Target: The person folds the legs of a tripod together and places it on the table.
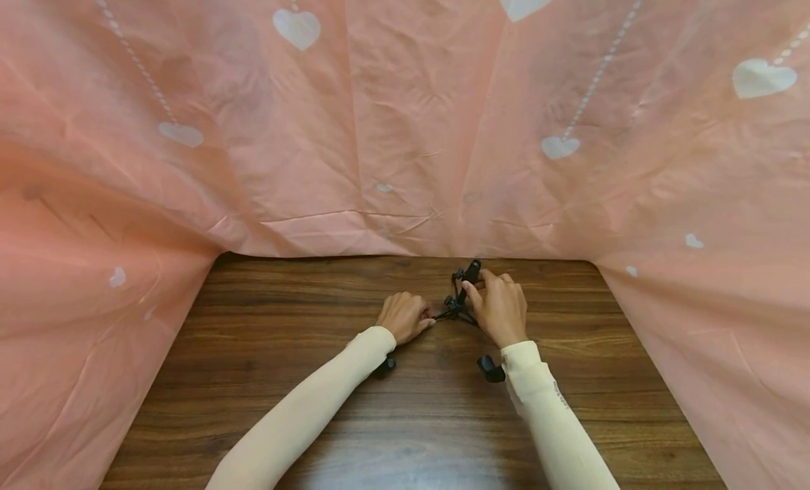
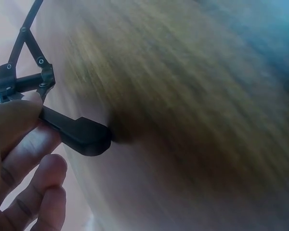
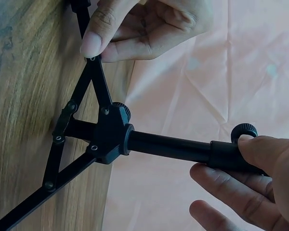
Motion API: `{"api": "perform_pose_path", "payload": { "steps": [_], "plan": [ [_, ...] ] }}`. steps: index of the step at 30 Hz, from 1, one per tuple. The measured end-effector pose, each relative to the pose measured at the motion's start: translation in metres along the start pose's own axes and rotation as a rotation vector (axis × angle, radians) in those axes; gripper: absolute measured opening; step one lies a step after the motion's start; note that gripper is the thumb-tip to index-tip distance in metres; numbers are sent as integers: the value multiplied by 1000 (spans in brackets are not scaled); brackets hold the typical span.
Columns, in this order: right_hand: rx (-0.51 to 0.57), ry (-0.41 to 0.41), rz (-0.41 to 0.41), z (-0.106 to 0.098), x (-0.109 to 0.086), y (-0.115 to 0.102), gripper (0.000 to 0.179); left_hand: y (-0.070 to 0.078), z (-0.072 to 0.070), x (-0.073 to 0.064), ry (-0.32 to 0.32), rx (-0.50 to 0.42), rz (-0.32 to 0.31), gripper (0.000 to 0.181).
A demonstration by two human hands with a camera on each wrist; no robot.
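Note:
A small black tripod (image 1: 453, 309) with folding braces stands on the wooden table, its legs spread. My left hand (image 1: 402, 317) pinches one leg (image 3: 98, 82) between thumb and forefinger, as the right wrist view shows. That leg ends in a thick rounded foot (image 2: 89, 137) in the left wrist view. My right hand (image 1: 503, 308) grips the upper end of the centre tube (image 3: 168, 147), with the thumb at a ribbed knob (image 3: 244, 130). A second knob (image 3: 121, 110) sits on the hub, where the leg braces meet. The far leg's end runs out of the right wrist view.
The brown wood-grain table (image 1: 405, 434) reaches back to a pink curtain (image 1: 405, 124) with white hearts, which also hangs at both sides. A black wrist camera (image 1: 490, 369) is worn by the right wrist, another (image 1: 384, 366) under the left.

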State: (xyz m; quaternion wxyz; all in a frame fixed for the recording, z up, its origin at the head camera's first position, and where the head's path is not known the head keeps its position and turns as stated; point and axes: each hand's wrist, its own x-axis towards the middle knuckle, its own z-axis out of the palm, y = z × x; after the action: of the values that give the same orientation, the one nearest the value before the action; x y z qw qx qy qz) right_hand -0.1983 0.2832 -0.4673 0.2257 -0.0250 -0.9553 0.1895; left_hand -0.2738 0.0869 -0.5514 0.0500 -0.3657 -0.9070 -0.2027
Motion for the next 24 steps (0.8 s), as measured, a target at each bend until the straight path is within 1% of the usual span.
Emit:
{"api": "perform_pose_path", "payload": {
  "steps": [11,17,24],
  "plan": [
    [4,3,-25,-1,-10,-8,34,-3,-5,-13,2,5,23,15],
    [7,7,-36,-2,-14,-13,34,-5,-6,-21,5,1,21,16],
    [24,6,-51,0,-18,-18,30,-8,-7,-31,10,-9,20,16]
  ]
}}
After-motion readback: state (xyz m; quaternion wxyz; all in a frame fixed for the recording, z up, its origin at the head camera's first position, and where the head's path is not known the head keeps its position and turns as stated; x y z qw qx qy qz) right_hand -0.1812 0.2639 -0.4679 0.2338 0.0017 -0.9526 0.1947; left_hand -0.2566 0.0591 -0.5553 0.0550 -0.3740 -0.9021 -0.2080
